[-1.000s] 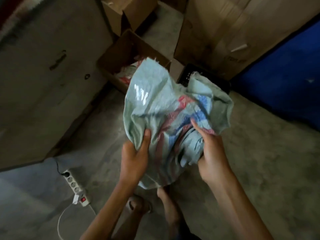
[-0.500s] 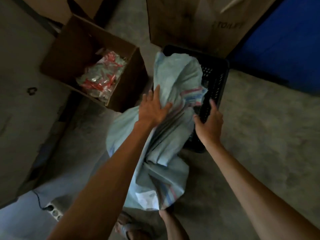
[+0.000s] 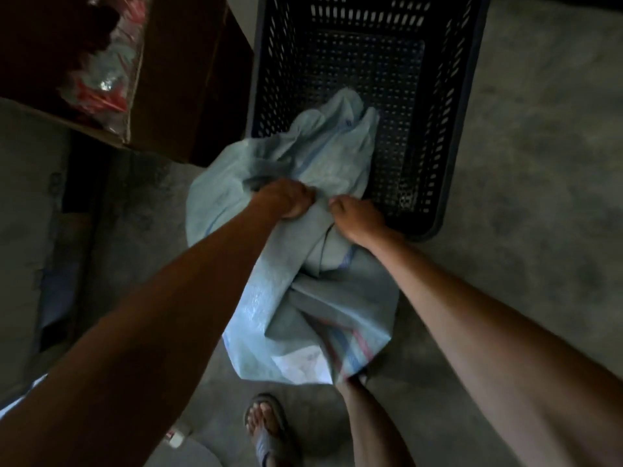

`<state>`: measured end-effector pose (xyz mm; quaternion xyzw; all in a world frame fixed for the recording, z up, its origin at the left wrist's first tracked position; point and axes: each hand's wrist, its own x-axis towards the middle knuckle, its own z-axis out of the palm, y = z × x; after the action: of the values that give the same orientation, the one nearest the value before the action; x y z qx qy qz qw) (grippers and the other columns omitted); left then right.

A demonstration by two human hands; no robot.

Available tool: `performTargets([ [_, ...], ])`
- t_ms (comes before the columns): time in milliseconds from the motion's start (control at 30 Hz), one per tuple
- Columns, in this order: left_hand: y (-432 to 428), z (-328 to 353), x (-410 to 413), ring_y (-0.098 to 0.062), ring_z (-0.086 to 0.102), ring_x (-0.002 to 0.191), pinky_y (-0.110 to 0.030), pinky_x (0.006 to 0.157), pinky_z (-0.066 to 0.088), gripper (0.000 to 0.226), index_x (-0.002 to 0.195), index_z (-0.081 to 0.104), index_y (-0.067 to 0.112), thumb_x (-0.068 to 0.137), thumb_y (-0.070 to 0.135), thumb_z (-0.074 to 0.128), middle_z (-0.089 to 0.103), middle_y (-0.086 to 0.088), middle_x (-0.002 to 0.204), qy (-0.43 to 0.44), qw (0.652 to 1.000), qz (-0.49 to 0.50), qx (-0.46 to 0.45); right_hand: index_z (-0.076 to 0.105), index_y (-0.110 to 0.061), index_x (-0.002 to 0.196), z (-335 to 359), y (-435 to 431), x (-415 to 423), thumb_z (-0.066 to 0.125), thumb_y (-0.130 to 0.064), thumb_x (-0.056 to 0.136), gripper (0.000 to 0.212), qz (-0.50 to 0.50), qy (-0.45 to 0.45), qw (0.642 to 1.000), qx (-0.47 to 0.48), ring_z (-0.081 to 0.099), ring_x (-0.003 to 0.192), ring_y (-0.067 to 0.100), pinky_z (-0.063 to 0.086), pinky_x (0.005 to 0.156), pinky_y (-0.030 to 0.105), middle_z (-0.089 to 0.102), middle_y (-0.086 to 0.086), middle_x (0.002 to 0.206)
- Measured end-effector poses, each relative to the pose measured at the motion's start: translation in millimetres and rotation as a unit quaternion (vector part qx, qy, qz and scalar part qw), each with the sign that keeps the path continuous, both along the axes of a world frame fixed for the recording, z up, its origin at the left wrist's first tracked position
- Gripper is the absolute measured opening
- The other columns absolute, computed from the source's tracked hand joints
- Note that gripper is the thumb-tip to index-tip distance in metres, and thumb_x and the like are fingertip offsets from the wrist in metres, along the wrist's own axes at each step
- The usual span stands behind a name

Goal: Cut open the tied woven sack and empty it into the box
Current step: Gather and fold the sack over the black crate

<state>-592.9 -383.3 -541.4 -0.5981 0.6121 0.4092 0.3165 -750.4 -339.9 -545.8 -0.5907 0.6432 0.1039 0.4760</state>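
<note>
Dim light throughout. Bare grey concrete floor point(image 3: 526, 163), mottled and stained. Stood at the upper left, an open cardboard carton point(image 3: 188, 79) with red and clear packets point(image 3: 101, 75) inside. Lay flat along the left edge, more cardboard point(image 3: 30, 197).

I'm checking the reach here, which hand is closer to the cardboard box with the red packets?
Left. The left hand grips the woven sack just below and right of the cardboard box. The right hand grips the sack farther right, by the black crate.
</note>
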Motion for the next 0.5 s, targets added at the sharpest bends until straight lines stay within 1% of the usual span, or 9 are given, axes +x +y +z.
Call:
performTargets([
  [33,2.8,9.9,-0.3,-0.037,0.045,0.139,-0.043,0.115,0.035,0.059,0.146,0.049,0.013,0.105,0.049,0.025,0.049,-0.017,0.15,0.03,0.998,0.032,-0.037,0.063,-0.011,0.126,5.3,2.4,-7.3,0.031,-0.035,0.103,0.046,-0.026,-0.007,0.999,-0.047,0.06,0.12,0.04,0.048,0.099,0.043,0.065,0.024,0.128],
  [67,10.4,24.6,0.7,-0.039,0.052,0.131,-0.041,0.109,0.04,0.058,0.139,0.055,0.011,0.102,0.047,0.029,0.057,-0.02,0.14,0.077,0.989,0.077,-0.104,0.064,-0.01,0.124,16.2,7.6,-15.2,0.035,-0.032,0.1,0.044,-0.044,-0.001,0.991,-0.123,0.062,0.115,0.04,0.049,0.097,0.044,0.067,0.024,0.122],
  [100,22.3,39.9,3.6,-0.039,0.055,0.125,-0.04,0.105,0.042,0.056,0.135,0.057,0.009,0.098,0.043,0.034,0.061,-0.022,0.133,0.128,0.97,0.101,-0.181,0.066,-0.01,0.12,29.5,15.2,-24.1,0.039,-0.029,0.097,0.041,-0.05,0.017,0.978,-0.2,0.062,0.11,0.041,0.049,0.094,0.045,0.069,0.023,0.116],
  [133,38.2,58.4,8.9,-0.041,0.056,0.122,-0.04,0.104,0.04,0.053,0.134,0.057,0.005,0.095,0.037,0.04,0.062,-0.024,0.13,0.151,0.948,0.109,-0.258,0.067,-0.009,0.114,43.3,25.2,-34.0,0.041,-0.025,0.094,0.036,-0.05,0.036,0.96,-0.272,0.061,0.105,0.04,0.049,0.092,0.045,0.068,0.021,0.109],
  [200,82.7,88.6,27.9,-0.043,0.055,0.118,-0.043,0.103,0.037,0.048,0.131,0.058,0.001,0.089,0.025,0.053,0.061,-0.025,0.125,0.14,0.902,0.112,-0.392,0.068,-0.009,0.102,74.4,50.2,-54.1,0.045,-0.017,0.089,0.028,-0.05,0.062,0.933,-0.351,0.059,0.094,0.037,0.046,0.086,0.044,0.066,0.017,0.098],
  [233,110.7,100.6,38.3,-0.043,0.055,0.116,-0.044,0.101,0.038,0.047,0.129,0.059,0.002,0.087,0.023,0.056,0.061,-0.024,0.124,0.117,0.89,0.133,-0.421,0.067,-0.009,0.098,88.7,65.2,-63.9,0.047,-0.014,0.086,0.024,-0.063,0.071,0.927,-0.362,0.059,0.092,0.036,0.044,0.085,0.043,0.066,0.015,0.096],
  [333,207.6,114.3,72.8,-0.039,0.055,0.112,-0.044,0.093,0.041,0.044,0.122,0.059,0.006,0.081,0.021,0.059,0.062,-0.02,0.119,0.034,0.878,0.252,-0.406,0.066,-0.009,0.092,106.8,119.9,-90.8,0.047,-0.014,0.083,0.022,-0.094,0.125,0.933,-0.323,0.062,0.093,0.036,0.045,0.083,0.041,0.069,0.014,0.095],
  [400,271.5,105.2,94.6,-0.04,0.053,0.115,-0.047,0.094,0.042,0.043,0.12,0.058,0.007,0.078,0.016,0.061,0.062,-0.02,0.119,-0.031,0.887,0.311,-0.341,0.067,-0.009,0.094,99.6,164.5,-102.8,0.045,-0.016,0.084,0.026,-0.083,0.157,0.949,-0.259,0.063,0.096,0.037,0.047,0.083,0.041,0.071,0.015,0.098],
  [500,352.6,68.4,125.5,-0.04,0.049,0.122,-0.049,0.102,0.04,0.048,0.121,0.056,0.008,0.074,0.006,0.063,0.06,-0.021,0.122,-0.087,0.906,0.342,-0.233,0.068,-0.012,0.107,67.2,225.6,-106.4,0.048,-0.01,0.085,0.03,-0.074,0.172,0.972,-0.142,0.065,0.102,0.037,0.051,0.085,0.04,0.073,0.013,0.105],
])
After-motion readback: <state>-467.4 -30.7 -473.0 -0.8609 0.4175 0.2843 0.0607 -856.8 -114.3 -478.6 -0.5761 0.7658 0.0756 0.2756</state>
